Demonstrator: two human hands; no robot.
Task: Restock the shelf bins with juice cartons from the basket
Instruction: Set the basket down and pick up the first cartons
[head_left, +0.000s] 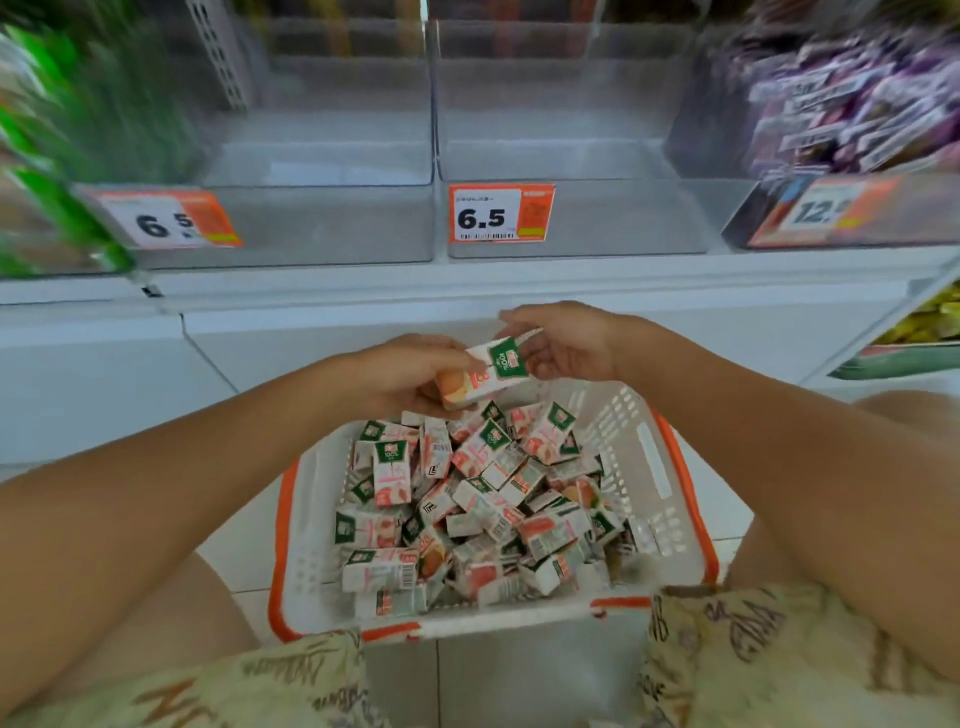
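A white basket with an orange rim (670, 462) stands on the floor between my knees, full of several small white, green and peach juice cartons (483, 499) lying jumbled. Above its far edge I hold one juice carton (480, 376) tilted on its side. My left hand (400, 376) grips its lower end and my right hand (563, 340) pinches its green top end. Two clear shelf bins sit on the shelf ahead: the left bin (332, 228) and the middle bin (613, 218), both showing no cartons inside.
Price tags reading 6.5 hang on the left bin (166, 218) and the middle bin (501, 212). A bin of purple packets (852, 98) stands at the right, green packets (62, 156) at the left. A white shelf ledge (467, 291) runs below the bins. Yellow goods (930, 322) sit lower right.
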